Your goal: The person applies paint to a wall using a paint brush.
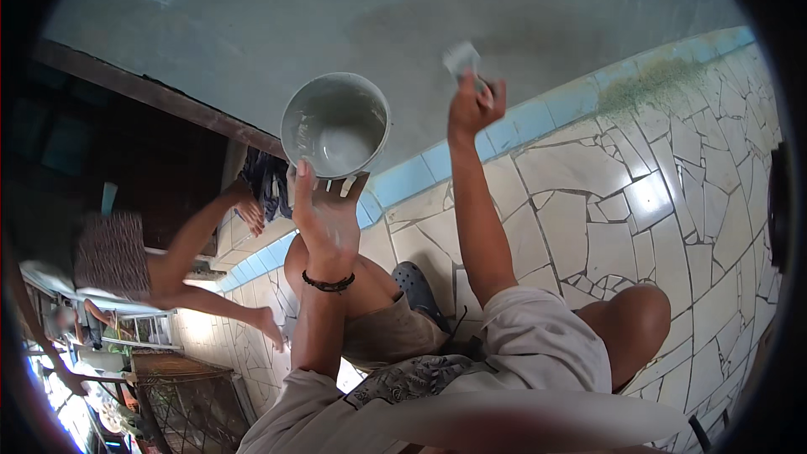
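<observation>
My left hand (pixel 328 214), with a dark braided bracelet at the wrist, supports a round grey bucket (pixel 296 122). Its thumb presses near the rim while the other fingers spread under the side. Grey-white smears coat the bucket's inner wall, and its open mouth is tilted toward me. In my right hand (pixel 476 107), raised farther right, the fingers close around what looks like a paintbrush (pixel 461 57) with a short, flat, pale head. Motion blurs it. The brush is close in front of the grey wall (pixel 538 0); whether it touches cannot be seen. A damp-looking darker patch shows there.
Light blue tiles (pixel 496 130) edge the wall's foot above an irregular stone-tile floor (pixel 580 219). Another person's leg (pixel 197 240) and hand (pixel 244 206) are at the left, near a dark doorway (pixel 126 151) and a dark cloth (pixel 267 185). Below stands a mesh-sided frame (pixel 189 387).
</observation>
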### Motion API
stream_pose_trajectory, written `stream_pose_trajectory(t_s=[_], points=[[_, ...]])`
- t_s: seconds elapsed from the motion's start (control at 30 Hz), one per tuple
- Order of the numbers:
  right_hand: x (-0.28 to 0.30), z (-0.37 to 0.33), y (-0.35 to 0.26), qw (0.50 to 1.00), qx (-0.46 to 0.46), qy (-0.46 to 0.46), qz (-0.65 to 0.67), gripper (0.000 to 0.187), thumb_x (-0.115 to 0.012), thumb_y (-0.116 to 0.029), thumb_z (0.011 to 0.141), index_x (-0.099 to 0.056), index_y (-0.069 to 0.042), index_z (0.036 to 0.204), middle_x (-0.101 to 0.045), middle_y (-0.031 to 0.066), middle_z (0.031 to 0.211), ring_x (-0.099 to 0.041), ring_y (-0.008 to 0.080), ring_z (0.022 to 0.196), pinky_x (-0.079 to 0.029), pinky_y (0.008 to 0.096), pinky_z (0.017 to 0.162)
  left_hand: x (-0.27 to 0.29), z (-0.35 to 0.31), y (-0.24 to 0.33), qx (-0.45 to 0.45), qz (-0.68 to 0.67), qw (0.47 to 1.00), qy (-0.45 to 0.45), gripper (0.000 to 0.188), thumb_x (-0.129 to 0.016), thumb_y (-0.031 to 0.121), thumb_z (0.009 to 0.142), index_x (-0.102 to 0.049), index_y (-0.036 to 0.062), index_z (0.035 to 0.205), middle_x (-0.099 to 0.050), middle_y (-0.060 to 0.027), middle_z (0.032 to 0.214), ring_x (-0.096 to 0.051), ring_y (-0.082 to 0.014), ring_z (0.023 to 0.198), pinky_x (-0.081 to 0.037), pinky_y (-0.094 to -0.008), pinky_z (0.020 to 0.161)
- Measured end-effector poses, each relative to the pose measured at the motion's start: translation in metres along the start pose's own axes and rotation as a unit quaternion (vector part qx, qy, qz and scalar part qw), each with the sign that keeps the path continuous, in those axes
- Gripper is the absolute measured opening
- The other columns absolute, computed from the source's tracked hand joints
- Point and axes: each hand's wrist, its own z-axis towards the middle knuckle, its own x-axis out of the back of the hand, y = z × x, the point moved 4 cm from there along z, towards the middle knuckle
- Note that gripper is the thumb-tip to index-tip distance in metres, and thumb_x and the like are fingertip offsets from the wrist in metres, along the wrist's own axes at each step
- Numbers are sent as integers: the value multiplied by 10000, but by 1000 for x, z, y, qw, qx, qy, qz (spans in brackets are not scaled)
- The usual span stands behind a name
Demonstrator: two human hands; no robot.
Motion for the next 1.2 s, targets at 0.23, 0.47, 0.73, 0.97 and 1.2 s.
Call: stream_pose_trajectory(t_s=[0.23,0.47,0.73,0.97,1.2], points=[[-51,8,-85,958,-24,-116,260,225,-752,27,849,-528,10,830,-616,101,983,-646,171,887,-658,387,839,-1,3,6,-7,-9,1000,18,732,-592,462,988,-293,126,1566,-273,-172,1573,-281,-367,1470,-298,-638,1196],[4,-19,34,987,-28,-120,107,174,-780,4,856,-608,19,876,-628,104,952,-649,181,879,-610,341,775,-10,5,3,3,-9,1000,7,796,-634,495,956,-280,148,1578,-206,-164,1609,-229,-362,1496,-280,-648,1201],[91,-54,90,987,-79,-2,-137,252,-773,-10,856,-521,0,839,-593,71,846,-624,153,792,-631,305,724,-12,-1,7,3,-32,998,60,656,-590,440,1006,-368,80,1508,-382,-178,1506,-430,-322,1366,-382,-586,1142],[14,-58,31,992,-123,-10,-6,246,-783,-41,855,-540,-6,847,-550,40,832,-600,112,784,-576,248,681,1,-4,13,-11,-31,999,35,722,-596,466,991,-309,110,1549,-310,-174,1539,-341,-339,1429,-324,-611,1178],[-94,-19,-118,946,24,-150,286,196,-764,12,866,-569,30,864,-604,75,931,-648,162,874,-629,346,761,10,-2,19,-12,-29,999,27,787,-629,474,963,-260,166,1586,-198,-154,1606,-217,-352,1499,-256,-656,1205]])
